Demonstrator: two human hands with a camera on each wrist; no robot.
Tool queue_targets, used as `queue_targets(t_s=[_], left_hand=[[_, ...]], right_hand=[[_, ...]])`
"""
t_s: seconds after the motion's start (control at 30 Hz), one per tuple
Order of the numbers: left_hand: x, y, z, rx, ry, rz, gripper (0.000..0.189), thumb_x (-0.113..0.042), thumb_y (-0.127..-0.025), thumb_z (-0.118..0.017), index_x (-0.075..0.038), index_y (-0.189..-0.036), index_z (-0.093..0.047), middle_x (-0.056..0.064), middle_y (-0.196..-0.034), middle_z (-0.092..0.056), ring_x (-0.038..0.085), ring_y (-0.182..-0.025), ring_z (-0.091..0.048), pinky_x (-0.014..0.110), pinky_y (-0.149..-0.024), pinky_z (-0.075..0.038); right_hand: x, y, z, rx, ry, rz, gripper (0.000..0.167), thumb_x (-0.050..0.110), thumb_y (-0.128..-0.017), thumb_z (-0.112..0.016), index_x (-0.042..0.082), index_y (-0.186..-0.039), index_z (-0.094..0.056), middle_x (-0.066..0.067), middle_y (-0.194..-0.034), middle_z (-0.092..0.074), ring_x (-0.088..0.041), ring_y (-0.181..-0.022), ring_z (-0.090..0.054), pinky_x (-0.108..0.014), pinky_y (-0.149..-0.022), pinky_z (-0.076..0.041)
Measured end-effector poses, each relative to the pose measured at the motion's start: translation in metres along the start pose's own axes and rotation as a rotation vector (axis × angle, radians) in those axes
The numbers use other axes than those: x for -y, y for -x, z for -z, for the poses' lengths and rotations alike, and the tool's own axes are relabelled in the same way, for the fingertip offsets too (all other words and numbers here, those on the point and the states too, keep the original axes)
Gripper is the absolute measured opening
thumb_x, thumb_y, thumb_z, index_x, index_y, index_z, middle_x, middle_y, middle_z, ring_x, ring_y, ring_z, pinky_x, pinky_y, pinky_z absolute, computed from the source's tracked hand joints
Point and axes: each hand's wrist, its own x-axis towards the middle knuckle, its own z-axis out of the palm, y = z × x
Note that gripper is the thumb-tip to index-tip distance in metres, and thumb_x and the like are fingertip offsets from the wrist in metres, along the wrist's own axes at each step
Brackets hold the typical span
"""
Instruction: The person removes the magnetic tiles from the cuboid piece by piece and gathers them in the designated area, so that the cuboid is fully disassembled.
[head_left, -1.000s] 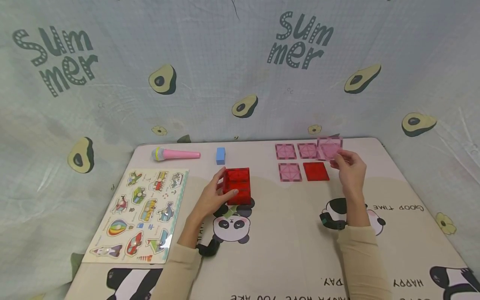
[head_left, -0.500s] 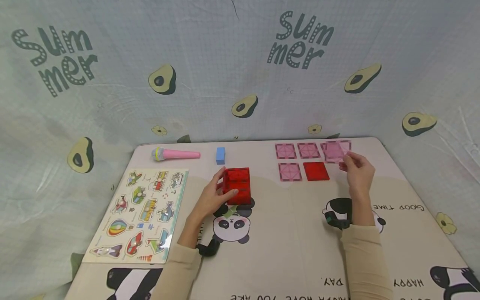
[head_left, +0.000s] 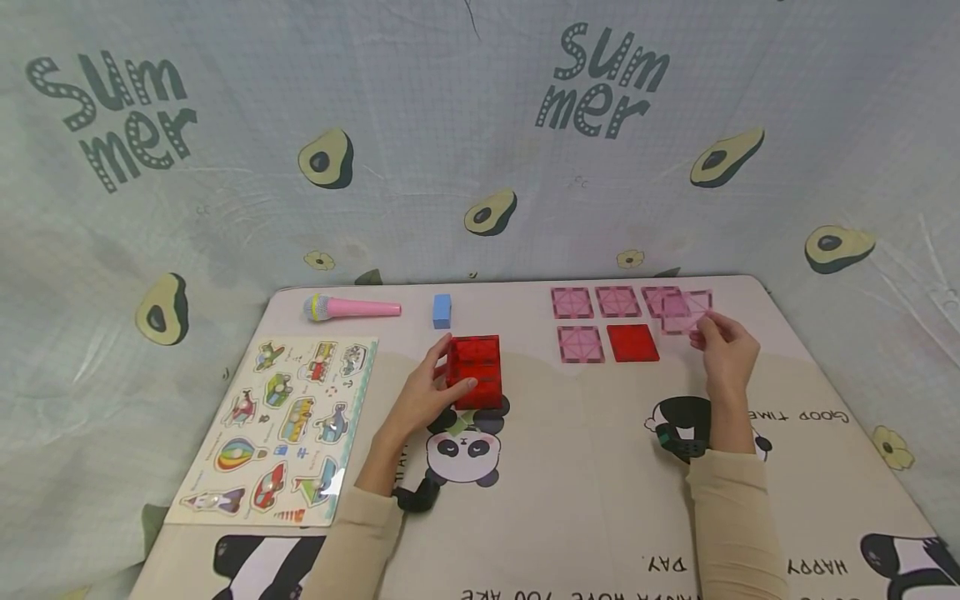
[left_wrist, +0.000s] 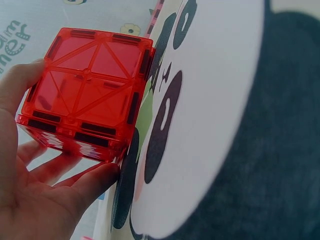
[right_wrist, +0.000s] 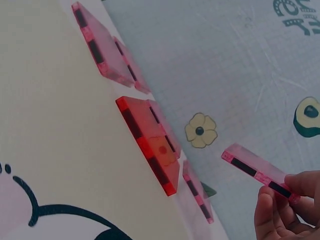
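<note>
My left hand (head_left: 420, 393) grips a translucent red box (head_left: 477, 372) built from magnetic tiles, which stands on the tabletop above a printed panda. In the left wrist view the box's crossed-rib face (left_wrist: 87, 82) shows, with fingers along one side and the thumb on the other. My right hand (head_left: 729, 354) pinches a translucent pink magnetic tile (head_left: 688, 315) by its near right corner. That tile is raised and overlaps another pink tile (head_left: 654, 299) in the head view. Left of it lie a flat red tile (head_left: 633, 343) and more pink tiles (head_left: 581, 344).
A pink toy microphone (head_left: 352, 308) and a blue block (head_left: 442, 312) lie along the back edge. At the left is a picture puzzle board (head_left: 255, 392) with vehicle pieces. A patterned cloth (head_left: 420, 150) hangs behind the table.
My right hand has moved right and slightly nearer with the pink tile, uncovering more of the back-row tile. The left hand and the red box have stayed put.
</note>
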Motion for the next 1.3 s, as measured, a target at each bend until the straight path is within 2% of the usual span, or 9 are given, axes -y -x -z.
queue_targets(t_s=[0.6, 0.87, 1.03, 1.17, 1.3], left_hand=[[0.001, 0.000, 0.000, -0.002, -0.012, -0.004, 0.092, -0.035, -0.089, -0.073, -0.022, -0.161, -0.018, 0.010, -0.165, -0.030, 0.043, -0.145, -0.039, 0.050, -0.109, -0.046], [0.000, 0.000, -0.001, 0.000, -0.016, -0.003, 0.092, -0.036, -0.088, -0.074, -0.026, -0.161, -0.018, 0.009, -0.165, -0.029, 0.043, -0.146, -0.039, 0.051, -0.109, -0.046], [0.001, -0.001, -0.001, -0.001, -0.024, -0.001, 0.092, -0.037, -0.089, -0.073, -0.024, -0.161, -0.018, 0.010, -0.165, -0.029, 0.043, -0.146, -0.039, 0.051, -0.109, -0.047], [0.001, -0.001, -0.001, -0.002, -0.030, -0.002, 0.092, -0.038, -0.089, -0.073, -0.023, -0.161, -0.018, 0.011, -0.165, -0.029, 0.044, -0.145, -0.039, 0.051, -0.108, -0.047], [0.000, 0.000, 0.000, -0.003, -0.032, -0.001, 0.093, -0.038, -0.089, -0.073, -0.022, -0.161, -0.018, 0.010, -0.164, -0.030, 0.044, -0.145, -0.040, 0.051, -0.108, -0.047]], right_hand=[[-0.017, -0.010, 0.010, -0.012, 0.034, -0.074, 0.043, 0.025, -0.103, -0.055, 0.004, -0.140, -0.057, 0.008, -0.089, -0.060, -0.001, -0.074, -0.059, -0.007, -0.062, -0.053], [-0.027, -0.016, 0.012, -0.014, 0.206, -0.051, 0.046, 0.032, -0.104, -0.052, 0.006, -0.141, -0.057, 0.011, -0.085, -0.058, 0.001, -0.070, -0.058, -0.008, -0.060, -0.052], [-0.031, -0.017, 0.013, 0.000, 0.276, -0.039, 0.047, 0.034, -0.105, -0.049, 0.006, -0.142, -0.056, 0.012, -0.084, -0.056, 0.001, -0.069, -0.057, -0.007, -0.059, -0.051], [-0.033, -0.017, 0.013, 0.017, 0.321, -0.035, 0.048, 0.034, -0.105, -0.049, 0.007, -0.145, -0.053, 0.007, -0.092, -0.058, 0.001, -0.071, -0.058, -0.007, -0.059, -0.051], [-0.035, -0.017, 0.013, 0.040, 0.419, -0.018, 0.059, 0.036, -0.101, -0.056, 0.007, -0.151, -0.044, -0.010, -0.120, -0.061, -0.009, -0.091, -0.060, -0.008, -0.065, -0.051]])
